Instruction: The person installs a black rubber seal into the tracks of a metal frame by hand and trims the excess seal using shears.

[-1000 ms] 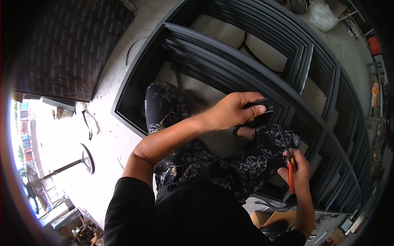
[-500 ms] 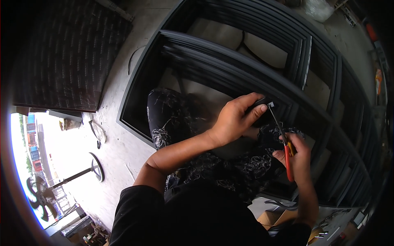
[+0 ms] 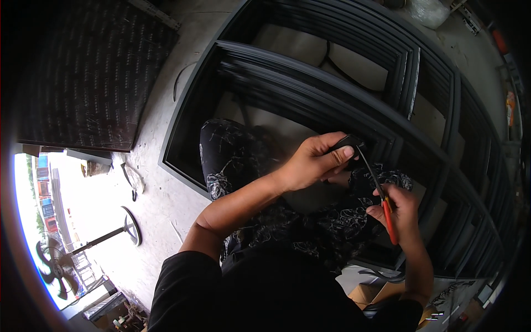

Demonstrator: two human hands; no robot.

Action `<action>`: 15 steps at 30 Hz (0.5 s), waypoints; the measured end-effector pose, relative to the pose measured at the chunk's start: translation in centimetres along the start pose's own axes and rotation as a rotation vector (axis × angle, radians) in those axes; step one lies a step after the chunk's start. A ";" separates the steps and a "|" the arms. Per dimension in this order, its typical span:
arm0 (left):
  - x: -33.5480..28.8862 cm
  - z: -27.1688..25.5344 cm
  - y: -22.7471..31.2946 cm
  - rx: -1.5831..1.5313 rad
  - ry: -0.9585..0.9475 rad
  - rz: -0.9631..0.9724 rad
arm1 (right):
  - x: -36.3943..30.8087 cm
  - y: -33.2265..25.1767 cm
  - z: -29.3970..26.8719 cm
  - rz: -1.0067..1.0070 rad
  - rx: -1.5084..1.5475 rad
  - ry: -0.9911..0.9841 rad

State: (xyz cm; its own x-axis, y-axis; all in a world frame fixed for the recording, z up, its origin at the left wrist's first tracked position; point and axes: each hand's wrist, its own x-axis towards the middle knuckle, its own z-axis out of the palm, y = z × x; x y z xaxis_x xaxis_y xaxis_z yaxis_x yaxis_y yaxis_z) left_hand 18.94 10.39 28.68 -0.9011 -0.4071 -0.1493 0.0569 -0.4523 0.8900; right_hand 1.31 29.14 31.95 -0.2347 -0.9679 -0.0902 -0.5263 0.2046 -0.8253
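My left hand (image 3: 315,160) grips a small black part (image 3: 345,142) held over my lap. My right hand (image 3: 401,213) holds a screwdriver (image 3: 381,193) with a red handle; its thin shaft slants up and left, and its tip meets the black part. Both hands hover above my patterned black trousers (image 3: 238,160). Just beyond my hands lie stacked dark metal window frames (image 3: 310,77) on the concrete floor. Part of the black piece is hidden by my fingers.
A large dark sheet (image 3: 83,72) lies on the floor at upper left. A standing fan (image 3: 61,260) and its round base (image 3: 131,226) are at lower left in bright light. Cardboard boxes (image 3: 376,293) sit at lower right behind my arm.
My left hand has shifted slightly with the black part, and my right hand has brought the screwdriver tip up against it. The view has tilted a little.
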 end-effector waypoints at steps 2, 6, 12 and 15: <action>-0.2 -0.3 0.0 -0.026 -0.036 -0.050 | 0.0 0.2 0.2 -0.043 -0.100 0.014; -0.3 -0.8 0.0 -0.209 -0.108 -0.157 | -0.1 0.9 0.7 -0.137 -0.137 0.041; -0.5 -0.9 -0.2 -0.173 -0.063 -0.184 | -0.2 2.3 0.9 0.027 0.192 0.293; -0.4 -1.0 -0.3 -0.160 -0.102 -0.169 | 0.0 2.4 0.5 0.170 0.247 0.344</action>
State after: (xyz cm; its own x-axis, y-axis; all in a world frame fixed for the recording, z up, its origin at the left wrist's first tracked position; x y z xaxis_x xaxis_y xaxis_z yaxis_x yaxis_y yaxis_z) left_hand 19.66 9.92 28.04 -0.9419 -0.2367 -0.2384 -0.0379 -0.6303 0.7754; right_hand 0.43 29.53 29.64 -0.5808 -0.8101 -0.0802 -0.2558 0.2751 -0.9267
